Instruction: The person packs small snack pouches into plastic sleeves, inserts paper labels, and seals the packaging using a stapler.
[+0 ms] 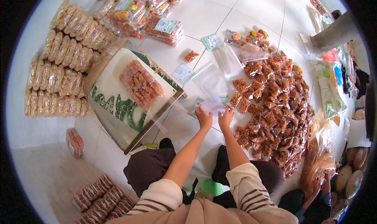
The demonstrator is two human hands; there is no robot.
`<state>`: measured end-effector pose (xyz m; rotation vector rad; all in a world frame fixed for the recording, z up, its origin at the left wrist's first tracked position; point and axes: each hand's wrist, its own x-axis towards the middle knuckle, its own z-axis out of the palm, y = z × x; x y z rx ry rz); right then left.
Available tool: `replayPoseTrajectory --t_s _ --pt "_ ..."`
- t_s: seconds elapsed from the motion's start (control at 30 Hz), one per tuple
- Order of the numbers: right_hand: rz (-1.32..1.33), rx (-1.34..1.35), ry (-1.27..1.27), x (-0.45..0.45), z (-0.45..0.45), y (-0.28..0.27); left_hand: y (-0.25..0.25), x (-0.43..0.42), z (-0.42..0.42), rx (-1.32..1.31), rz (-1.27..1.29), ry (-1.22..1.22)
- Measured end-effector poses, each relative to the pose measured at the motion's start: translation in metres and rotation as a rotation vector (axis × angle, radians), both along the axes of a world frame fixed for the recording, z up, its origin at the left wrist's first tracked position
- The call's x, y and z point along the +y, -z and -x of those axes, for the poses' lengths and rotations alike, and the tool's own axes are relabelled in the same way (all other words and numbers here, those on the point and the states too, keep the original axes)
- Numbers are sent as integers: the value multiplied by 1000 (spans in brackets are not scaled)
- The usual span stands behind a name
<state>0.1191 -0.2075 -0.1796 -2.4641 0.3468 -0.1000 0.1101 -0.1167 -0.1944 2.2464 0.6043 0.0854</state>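
Note:
My left hand (204,118) and my right hand (226,118) are side by side over the floor, fingers apart and curved. Their fingertips touch or hover just over the near end of a clear plastic bag (212,82). A white label card with green print (200,101) shows at that end, its middle washed out by glare. Right of my hands spreads a big heap of small packets of reddish-brown snacks (275,114). On the left, a large bag filled with such packets (141,84) lies on a low box table (114,82).
More label cards (183,74) and clear bags (228,61) lie ahead, near a single packet (191,56). Bundled snack packs (59,74) are stacked along the left wall. Filled bags (163,29) stand at the back. Another person's hands (314,192) hold a large plastic bag (318,157) at lower right.

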Motion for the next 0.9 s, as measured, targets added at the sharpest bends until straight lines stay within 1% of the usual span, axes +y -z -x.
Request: replayPoseTrajectory --t_s 0.03,0.07,0.1,0.13,0.17,0.2,0.23,0.27,0.3,0.33,0.37,0.4,0.47,0.5,0.53,0.57,0.6,0.63,0.67,0.7,0.73,0.8,0.87,0.9 --pt "-42 -45 -8 2 -6 6 1 -4 -4 -4 63 -74" --pt "-41 -35 -11 4 -9 11 1 -6 -7 -8 127 -147" --pt "-109 51 50 6 -12 10 1 -6 -8 1 129 -148" --pt "-176 134 115 8 -13 7 1 -5 -9 12 211 -155" --pt "-172 138 118 9 -12 3 0 -4 -10 21 292 -161" --pt "-80 183 110 11 -10 1 7 -4 -9 23 296 -161" --pt "12 227 98 12 -9 -2 13 -3 -8 10 250 -143" --pt "13 225 94 13 -9 -5 19 -1 -7 -4 204 -126" --pt "-179 169 143 14 -8 -8 19 -1 -6 -6 206 -129" --pt "-370 110 190 13 -7 -12 18 -3 -5 -20 93 -101" --pt "-364 105 187 13 -5 -17 17 -6 -5 -36 -19 -73" --pt "-352 53 163 16 -3 -27 9 -10 -8 -42 -13 -74" --pt "-340 -13 136 15 -1 -39 -24 -14 -20 32 529 -150" --pt "-249 -88 40 12 0 -42 -44 -15 -24 19 531 -146" --pt "-158 -166 -54 12 1 -48 -61 -14 -28 51 649 -116" --pt "-157 -185 -55 11 2 -55 -80 -13 -30 82 767 -83" --pt "-149 -275 -125 11 2 -66 -83 -12 -31 62 767 -75" --pt "-141 -368 -196 12 2 -78 -81 -9 -32 -17 809 -59" --pt "-143 -393 -199 12 2 -91 -78 -5 -35 -97 850 -42" --pt "-77 -454 -232 12 3 -104 -87 2 -39 -97 779 -52" --pt "-12 -516 -263 13 5 -118 -95 7 -40 -125 774 -44" --pt "-15 -578 -261 13 4 -142 -121 16 -41 -226 741 -80" --pt "-335 -608 -63 15 1 -161 -166 27 -34 -282 734 -85" --pt "-362 -654 -17 16 -1 -180 -178 35 -34 -380 688 -48"
